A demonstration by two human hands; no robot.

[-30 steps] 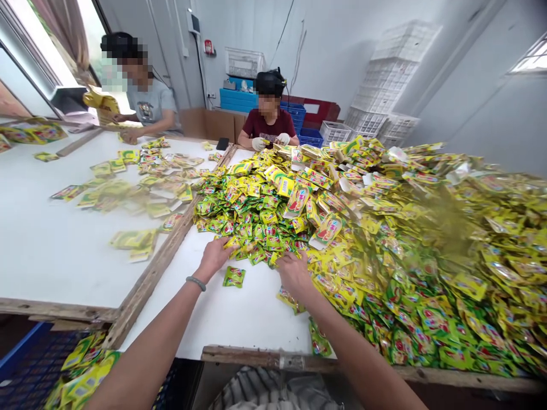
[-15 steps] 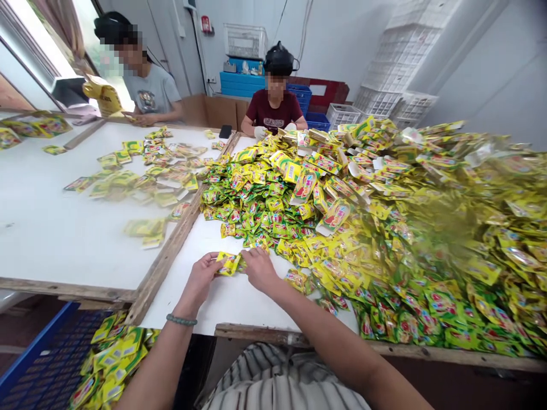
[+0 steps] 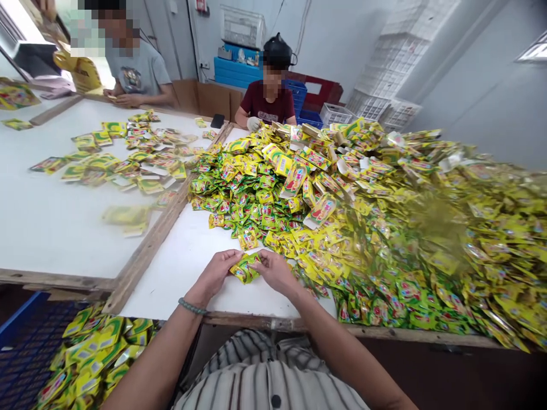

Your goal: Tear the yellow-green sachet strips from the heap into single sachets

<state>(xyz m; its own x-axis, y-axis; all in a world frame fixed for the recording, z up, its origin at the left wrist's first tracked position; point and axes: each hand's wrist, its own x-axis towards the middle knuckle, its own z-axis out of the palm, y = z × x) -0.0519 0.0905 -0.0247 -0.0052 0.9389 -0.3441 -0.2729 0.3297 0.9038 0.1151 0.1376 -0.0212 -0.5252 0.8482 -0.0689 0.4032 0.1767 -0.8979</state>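
I am holding a bundle of sachets (image 3: 244,267) between my two hands, just above the bare white table (image 3: 183,273) and close to its near edge. My left hand (image 3: 216,276) is pinching the bundle's end at 9 o'clock, and my right hand (image 3: 277,272) is pinching the end at 3 o'clock. Both are clamped on it, with the fingertips nearly meeting over the top.

A second ago both hands were reaching forward into the fringe of the heap (image 3: 363,228), and one loose sachet was lying on the table between them. Half a second ago they were coming together on a flat yellow packet. Now they are sitting nearer to me, and what they are gripping is looking thicker and greener.

The heap is spreading from 12 o'clock round to 3 o'clock of my hands, its nearest packets just beside my right knuckles. At 8 o'clock, below the table edge, a blue crate (image 3: 21,336) is holding more sachets. At 12 o'clock, across the heap, a person in a maroon shirt (image 3: 268,103) is working with a gloved hand (image 3: 253,123).
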